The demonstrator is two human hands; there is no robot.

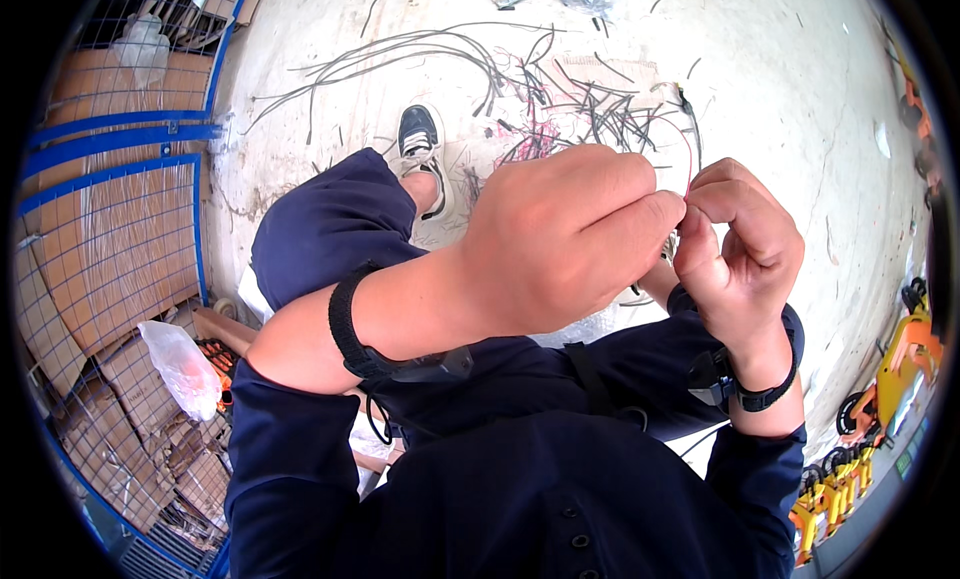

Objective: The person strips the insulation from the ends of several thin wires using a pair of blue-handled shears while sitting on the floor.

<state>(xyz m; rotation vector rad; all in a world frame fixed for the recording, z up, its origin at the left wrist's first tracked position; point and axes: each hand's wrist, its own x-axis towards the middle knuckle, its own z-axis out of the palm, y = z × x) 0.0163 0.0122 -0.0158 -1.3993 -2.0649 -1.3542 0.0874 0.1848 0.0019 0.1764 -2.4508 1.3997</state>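
Both my hands meet right of the middle, their fingertips pinched together on a thin red wire (689, 155). My left hand (562, 234) reaches across from the left, its back to the camera and its fingers curled. On the right, my right hand (739, 249) has thumb and forefinger closed on the wire beside the left fingertips. The red wire arcs up from the fingers towards a black cable (697, 132) with a dark connector at its upper end. What lies between the fingertips is mostly hidden.
Black cable offcuts (615, 117) and red wire scraps (536, 140) litter the floor by a shoe (421, 140). Long grey cables (390, 42) curve beyond. A blue wire-mesh cage (202, 226) with cardboard stands left; yellow and orange equipment (904, 369) lines the right edge.
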